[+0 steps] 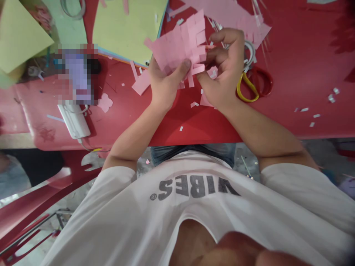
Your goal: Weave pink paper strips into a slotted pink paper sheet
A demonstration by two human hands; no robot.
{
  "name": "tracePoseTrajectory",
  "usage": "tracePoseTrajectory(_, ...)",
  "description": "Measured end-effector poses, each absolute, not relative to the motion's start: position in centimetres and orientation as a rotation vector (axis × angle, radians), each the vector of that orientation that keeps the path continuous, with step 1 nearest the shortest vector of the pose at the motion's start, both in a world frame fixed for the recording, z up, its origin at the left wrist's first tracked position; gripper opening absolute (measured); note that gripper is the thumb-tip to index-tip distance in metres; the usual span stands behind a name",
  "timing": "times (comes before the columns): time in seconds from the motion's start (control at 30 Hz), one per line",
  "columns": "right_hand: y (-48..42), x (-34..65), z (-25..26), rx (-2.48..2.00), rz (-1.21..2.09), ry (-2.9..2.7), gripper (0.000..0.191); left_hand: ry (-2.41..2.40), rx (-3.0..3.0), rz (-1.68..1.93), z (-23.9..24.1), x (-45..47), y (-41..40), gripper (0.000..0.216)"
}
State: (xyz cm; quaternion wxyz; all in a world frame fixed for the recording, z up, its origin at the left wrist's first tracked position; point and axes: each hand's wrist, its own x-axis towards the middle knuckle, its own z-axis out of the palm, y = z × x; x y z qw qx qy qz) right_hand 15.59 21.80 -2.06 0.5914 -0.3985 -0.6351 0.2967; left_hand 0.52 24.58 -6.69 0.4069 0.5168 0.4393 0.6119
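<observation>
A piece of pink paper with a fringe of cut strips along its right edge is held up over the red table. My left hand is closed on it, thumb pressed flat on the front and the other fingers hidden behind. At the fringe, my right hand has curled fingers, with the thumb tip against a lower strip and the index finger arched above. A thin orange item shows by the right fingers; its kind is unclear. Scissors with red and yellow handles lie beside my right wrist.
Yellow paper sheets are stacked behind my left hand. A roll of tape is by the scissors, and more pink paper lies behind. At left sit a white power bank with a cable and a blurred-out purple item. Paper scraps dot the red table.
</observation>
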Motion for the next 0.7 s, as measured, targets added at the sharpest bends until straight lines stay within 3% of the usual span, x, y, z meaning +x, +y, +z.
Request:
tracePoseTrajectory(0.23, 21.4, 15.9, -1.9, -0.93, 0.589, -1.524, 0.043, 1.078, 1.224, 1.53, -5.5, 0.5, 24.1, 0.051)
tracePoseTrajectory(0.47, 21.4, 15.7, -2.6, -1.004, 0.534, -1.525, 0.046, 0.965, 1.252, 1.586, -3.6, 0.8, 22.9, 0.028)
tracePoseTrajectory(0.7, 21.1, 16.2, -2.6, -1.033, 0.718, -1.473, 0.05, 0.915, 1.215, 1.642, -3.0, 1.0, 22.5, 0.028)
